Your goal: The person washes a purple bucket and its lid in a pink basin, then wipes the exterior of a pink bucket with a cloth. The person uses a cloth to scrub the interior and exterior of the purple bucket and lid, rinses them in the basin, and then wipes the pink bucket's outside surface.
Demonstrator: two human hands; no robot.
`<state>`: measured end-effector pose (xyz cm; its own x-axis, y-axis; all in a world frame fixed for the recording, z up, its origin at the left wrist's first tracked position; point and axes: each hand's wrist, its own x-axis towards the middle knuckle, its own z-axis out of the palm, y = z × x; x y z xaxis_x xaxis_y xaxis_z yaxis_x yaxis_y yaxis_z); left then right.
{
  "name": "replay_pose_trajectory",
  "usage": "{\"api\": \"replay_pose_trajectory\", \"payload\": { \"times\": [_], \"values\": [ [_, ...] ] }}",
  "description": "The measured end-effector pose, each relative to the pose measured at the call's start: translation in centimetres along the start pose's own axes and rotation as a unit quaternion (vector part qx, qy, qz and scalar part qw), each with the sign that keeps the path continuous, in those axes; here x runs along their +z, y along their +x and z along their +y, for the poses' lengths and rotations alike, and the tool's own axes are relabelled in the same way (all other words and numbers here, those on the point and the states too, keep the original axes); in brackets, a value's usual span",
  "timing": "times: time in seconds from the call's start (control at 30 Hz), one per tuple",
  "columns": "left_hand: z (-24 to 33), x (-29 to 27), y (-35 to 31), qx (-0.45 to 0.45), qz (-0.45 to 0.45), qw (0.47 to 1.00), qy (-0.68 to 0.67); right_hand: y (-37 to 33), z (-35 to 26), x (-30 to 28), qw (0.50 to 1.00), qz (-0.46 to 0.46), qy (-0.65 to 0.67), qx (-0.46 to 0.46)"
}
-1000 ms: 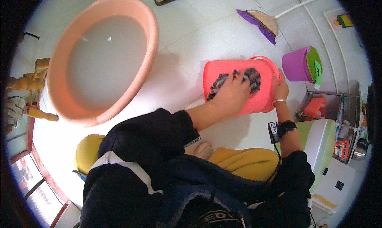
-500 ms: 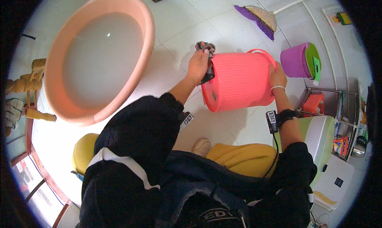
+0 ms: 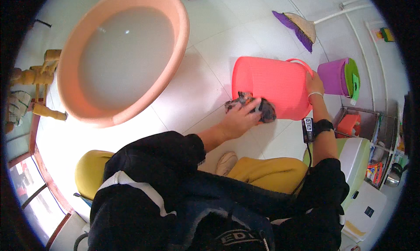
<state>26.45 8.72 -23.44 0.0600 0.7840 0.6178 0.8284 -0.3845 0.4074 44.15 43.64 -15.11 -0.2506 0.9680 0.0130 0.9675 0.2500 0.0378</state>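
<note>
A coral-red plastic bucket (image 3: 275, 82) with a ribbed wall lies tipped on its side above the floor tiles. My right hand (image 3: 313, 85) grips it at the rim on the right, beside its raised handle (image 3: 302, 63). Bunched under my left hand (image 3: 242, 119) is a dark patterned cloth (image 3: 267, 111), pressed against the lower near side of the bucket. My left fingers are curled over the cloth. The inside of the bucket does not show.
At the left stands a large peach tub (image 3: 181, 45) of cloudy water. A purple broom (image 3: 299, 30) leans by the right wall, near purple and green buckets (image 3: 332, 78). A wire shelf (image 3: 372, 119) and a green-white bin (image 3: 354, 159) are at the right; a wooden stool (image 3: 43, 78) is far left.
My left hand has moved with the cloth from the bucket's far left edge down to its near side. My right hand keeps its grip while the bucket has turned slightly.
</note>
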Motion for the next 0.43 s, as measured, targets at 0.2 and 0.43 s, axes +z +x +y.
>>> {"api": "replay_pose_trajectory", "payload": {
  "times": [0.2, 0.43],
  "values": [
    [-6.3, -0.6, 3.9, -0.168, 0.087, 0.982, -0.024, -3.6, 0.1, 0.2, 0.995, 0.019, 0.100, 0.002],
    [-6.5, 1.6, 7.0, -0.327, 0.230, 0.917, 0.004, -9.6, -6.5, -3.4, 0.983, -0.058, 0.157, -0.073]
  ]
}}
